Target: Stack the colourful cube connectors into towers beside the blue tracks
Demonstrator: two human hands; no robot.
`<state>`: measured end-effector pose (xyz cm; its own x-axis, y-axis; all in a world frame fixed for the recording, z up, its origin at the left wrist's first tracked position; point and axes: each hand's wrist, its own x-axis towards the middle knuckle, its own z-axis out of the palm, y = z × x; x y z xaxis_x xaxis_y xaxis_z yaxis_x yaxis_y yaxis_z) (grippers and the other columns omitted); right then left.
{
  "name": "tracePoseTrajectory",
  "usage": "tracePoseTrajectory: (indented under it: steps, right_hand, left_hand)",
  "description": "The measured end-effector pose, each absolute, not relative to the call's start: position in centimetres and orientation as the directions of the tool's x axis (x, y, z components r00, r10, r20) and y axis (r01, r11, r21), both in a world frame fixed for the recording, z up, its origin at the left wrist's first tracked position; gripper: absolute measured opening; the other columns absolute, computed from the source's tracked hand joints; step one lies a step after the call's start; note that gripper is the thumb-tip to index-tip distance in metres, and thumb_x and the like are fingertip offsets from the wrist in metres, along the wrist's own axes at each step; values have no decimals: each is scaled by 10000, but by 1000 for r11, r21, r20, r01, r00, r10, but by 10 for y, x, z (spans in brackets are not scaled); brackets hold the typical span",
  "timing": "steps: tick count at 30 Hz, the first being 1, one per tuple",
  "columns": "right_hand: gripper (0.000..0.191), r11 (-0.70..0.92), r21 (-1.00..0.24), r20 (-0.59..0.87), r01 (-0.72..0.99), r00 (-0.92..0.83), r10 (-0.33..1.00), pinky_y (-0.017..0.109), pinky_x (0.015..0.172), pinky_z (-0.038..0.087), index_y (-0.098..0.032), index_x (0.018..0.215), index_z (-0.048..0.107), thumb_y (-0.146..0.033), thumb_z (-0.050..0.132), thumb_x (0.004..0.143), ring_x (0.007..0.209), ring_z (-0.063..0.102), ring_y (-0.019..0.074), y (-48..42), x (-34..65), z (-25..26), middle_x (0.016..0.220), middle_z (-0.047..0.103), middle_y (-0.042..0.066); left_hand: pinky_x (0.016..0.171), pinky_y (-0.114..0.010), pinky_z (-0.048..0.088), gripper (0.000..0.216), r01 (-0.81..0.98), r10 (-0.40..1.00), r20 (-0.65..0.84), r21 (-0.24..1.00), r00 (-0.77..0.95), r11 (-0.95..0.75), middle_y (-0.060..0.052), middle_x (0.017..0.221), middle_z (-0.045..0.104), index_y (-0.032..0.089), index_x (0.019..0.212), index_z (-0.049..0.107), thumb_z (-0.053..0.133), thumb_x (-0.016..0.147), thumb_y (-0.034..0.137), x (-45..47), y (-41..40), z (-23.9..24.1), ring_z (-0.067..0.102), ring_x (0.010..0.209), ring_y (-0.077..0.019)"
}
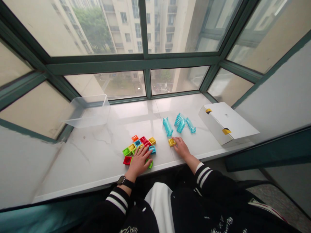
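Note:
My left hand (pixel 139 160), with a dark watch on its wrist, lies with fingers spread over a cluster of small plastic blocks. Around its fingers show a red block (pixel 127 160), a green block (pixel 126 151), an orange block (pixel 134 138) and a blue block (pixel 152 149); others are partly hidden beneath the hand. To the right, the fingers of my right hand (pixel 181 148) are closed on the right side of a yellow block (pixel 171 142), which rests on the sill. Just beyond it lies a translucent turquoise track piece (pixel 167 126).
A curved turquoise piece (pixel 180 122) and a smaller turquoise piece (pixel 190 125) lie further right. The white box (pixel 233 121) with yellow-black tape stands at the right. A clear plastic bin (pixel 89 118) sits at the back left by the window frame (pixel 131 67). The marble sill (pixel 92 161) ends near my body.

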<state>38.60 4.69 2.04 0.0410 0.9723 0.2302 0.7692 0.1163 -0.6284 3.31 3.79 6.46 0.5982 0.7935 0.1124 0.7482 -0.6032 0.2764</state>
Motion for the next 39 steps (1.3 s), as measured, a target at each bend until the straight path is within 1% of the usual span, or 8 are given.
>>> tracePoseTrajectory:
  steps: [4,8,11,14,18,24,31,39]
  right_hand:
    - [635,157,-620,363,769,103,926,525,1159,485,-229,1379,636,-41,536,780,1267,575,311,38,382,33,1290,584,133]
    - [568,312,-657,475,686,56,878,521,1099,513,-207,1231,664,4,479,737,1164,610,295,22,362,49,1154,643,119]
    - [507,400,-726,363,560,-182,914,413,961,572,-229,1201,656,4,501,779,989,658,232,7,333,58,1065,672,70]
    - [447,406,-765,235,500,-371,898,371,923,579,-250,1264,633,-80,621,850,979,665,211,-5,299,64,1138,674,64]
    - [517,403,-748,169,527,-435,884,432,1031,555,-243,1310,607,-217,798,830,1131,656,264,-12,265,66,1244,662,95]
    - [626,370,-699,118,613,-411,904,500,1072,539,-204,1329,593,-267,890,781,1207,646,324,-11,243,59,1273,660,137]
    - [497,361,-693,129,624,-385,914,472,1030,560,-210,1272,626,-195,833,820,1143,675,303,-11,239,56,1211,690,121]
    - [483,328,-742,116,584,-370,922,412,969,572,-234,1249,645,-172,808,799,1080,697,268,-12,251,54,1185,714,86]
  left_hand:
    - [1333,-591,187,540,731,797,122,335,592,-594,-5,1715,390,365,1565,513,540,1032,452,33,39,64,317,1604,-315]
    - [1323,-600,198,502,678,837,116,532,535,-507,-36,1646,503,316,1562,516,437,1073,402,33,45,61,360,1584,-288]
    - [1291,-583,296,478,559,881,133,727,455,-398,-91,1544,611,247,1494,587,394,1081,388,30,53,66,474,1511,-276]
    - [1243,-531,402,435,456,916,198,817,350,-352,-109,1466,665,221,1355,684,413,1073,412,19,55,80,557,1434,-268]
    - [1195,-528,462,377,530,931,246,769,271,-357,-100,1386,708,245,1323,694,487,1048,396,-5,40,102,621,1339,-271]
    - [1253,-628,370,533,690,865,201,533,460,-490,-106,1594,551,269,1470,613,657,939,266,-11,-4,100,478,1489,-339]
    - [1232,-568,432,595,763,857,96,414,506,-497,-76,1614,537,250,1508,591,504,946,75,16,-13,75,472,1511,-307]
    - [1214,-495,471,644,802,882,77,386,465,-456,-24,1540,618,269,1475,628,493,906,-2,19,-11,70,525,1466,-275]
